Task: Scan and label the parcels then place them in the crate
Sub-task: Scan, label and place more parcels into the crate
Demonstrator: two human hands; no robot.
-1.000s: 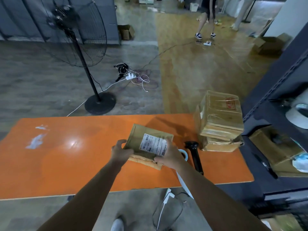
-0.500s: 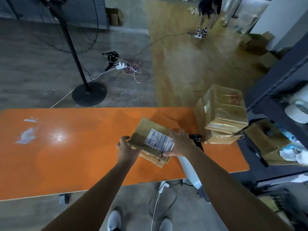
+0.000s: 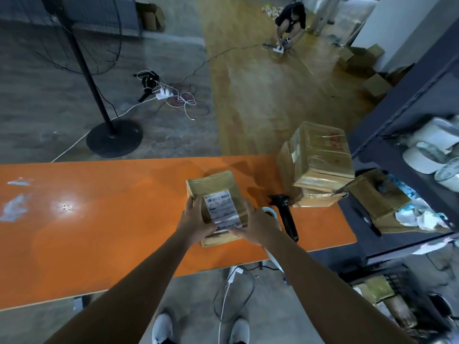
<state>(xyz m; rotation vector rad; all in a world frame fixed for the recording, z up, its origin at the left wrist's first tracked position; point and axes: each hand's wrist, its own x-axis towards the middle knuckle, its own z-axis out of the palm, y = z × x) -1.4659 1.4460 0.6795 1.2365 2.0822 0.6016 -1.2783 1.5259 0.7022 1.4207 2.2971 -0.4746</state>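
A small brown cardboard parcel (image 3: 213, 187) with a white barcode label (image 3: 221, 208) on top is over the orange table (image 3: 99, 219). My left hand (image 3: 195, 220) grips its left side and my right hand (image 3: 255, 225) grips its right side. I cannot tell whether it rests on the table or is held just above it. A black handheld scanner (image 3: 285, 214) lies on the table just right of my right hand. A roll of tape (image 3: 269, 212) sits between them, partly hidden by my right hand. Two larger taped parcels (image 3: 320, 160) are stacked at the table's far right.
A dark metal shelf (image 3: 407, 100) stands on the right with white rolls and a box on it. A pedestal fan (image 3: 109, 137) and tangled cables (image 3: 173, 95) are on the floor beyond the table. A person crouches far back. A black crate (image 3: 397, 281) sits low right.
I have turned the parcel so its label runs lengthwise toward me and squared it between both hands. The view has tilted further down.
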